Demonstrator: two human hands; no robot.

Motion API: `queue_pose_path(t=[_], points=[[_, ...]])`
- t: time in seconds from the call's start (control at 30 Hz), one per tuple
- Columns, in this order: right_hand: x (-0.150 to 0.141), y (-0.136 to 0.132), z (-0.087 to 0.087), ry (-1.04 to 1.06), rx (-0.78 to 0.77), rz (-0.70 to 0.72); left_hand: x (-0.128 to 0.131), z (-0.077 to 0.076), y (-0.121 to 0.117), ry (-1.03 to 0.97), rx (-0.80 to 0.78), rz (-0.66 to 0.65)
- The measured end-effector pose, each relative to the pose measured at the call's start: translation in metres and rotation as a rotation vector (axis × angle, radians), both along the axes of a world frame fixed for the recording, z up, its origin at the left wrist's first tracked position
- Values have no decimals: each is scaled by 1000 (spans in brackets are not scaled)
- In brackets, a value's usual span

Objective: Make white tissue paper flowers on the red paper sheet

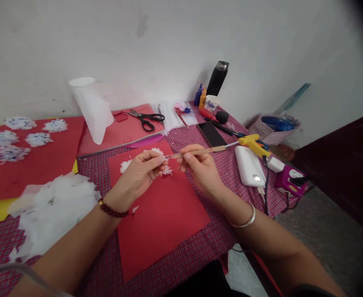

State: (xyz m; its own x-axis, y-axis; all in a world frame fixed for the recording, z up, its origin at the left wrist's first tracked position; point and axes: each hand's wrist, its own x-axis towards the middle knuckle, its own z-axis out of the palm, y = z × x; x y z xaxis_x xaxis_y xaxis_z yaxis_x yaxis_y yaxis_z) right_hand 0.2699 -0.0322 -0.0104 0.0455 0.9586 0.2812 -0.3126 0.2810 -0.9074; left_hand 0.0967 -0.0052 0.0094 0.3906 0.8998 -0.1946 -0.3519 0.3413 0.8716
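My right hand [201, 165] is closed around a flat tan stick [204, 151], which points left with a thinner greyish tip. The fingertips of my left hand [146, 167] are pinched together at that tip; what they hold is too small to make out. Both hands are above a red paper sheet [159, 222] on the checked tablecloth. White tufted paper pieces [168, 170] lie on the sheet, partly hidden behind my left hand. A pile of thin white tissue pieces [57, 210] lies to the left of my left forearm.
White tufts with blue specks [12, 153] lie on red paper at left. Black-handled scissors [147, 119] and a white paper roll [91, 107] are behind. At right are a phone [212, 134], yellow glue gun [252, 144], white power bank [249, 165] and purple power socket [289, 181] with cables.
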Motion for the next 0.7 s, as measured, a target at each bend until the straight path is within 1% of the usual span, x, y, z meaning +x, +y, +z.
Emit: queue_pose_path(t=[0.07,0.13,0.2,0.23,0.3,0.37,0.43,0.47,0.5,0.57,0.63,0.7], points=[[-1,0,0,22,-13,24,1,1,0,3,17,49],[-1,0,0,37,-35,30,2,1,-1,13,68,88],[-2,-1,1,37,-64,16,2,1,-2,77,162,122],[-2,-1,1,33,-75,6,2,2,-3,146,229,139],[-2,-1,1,23,-93,-10,1,4,-6,348,423,168],[-3,-1,2,19,-127,-7,-1,7,-10,553,686,158],[-3,-2,3,21,-190,26,-2,10,-14,682,908,112],[-3,-2,4,27,-217,46,-2,11,-15,716,966,96],[-3,-2,5,34,-233,65,-3,11,-15,734,978,89],[-1,-2,5,33,-217,87,-4,12,-13,724,893,88],[2,1,5,-16,-153,60,-6,10,-7,696,780,40],[6,3,3,-126,-82,8,-10,5,2,700,723,-27]])
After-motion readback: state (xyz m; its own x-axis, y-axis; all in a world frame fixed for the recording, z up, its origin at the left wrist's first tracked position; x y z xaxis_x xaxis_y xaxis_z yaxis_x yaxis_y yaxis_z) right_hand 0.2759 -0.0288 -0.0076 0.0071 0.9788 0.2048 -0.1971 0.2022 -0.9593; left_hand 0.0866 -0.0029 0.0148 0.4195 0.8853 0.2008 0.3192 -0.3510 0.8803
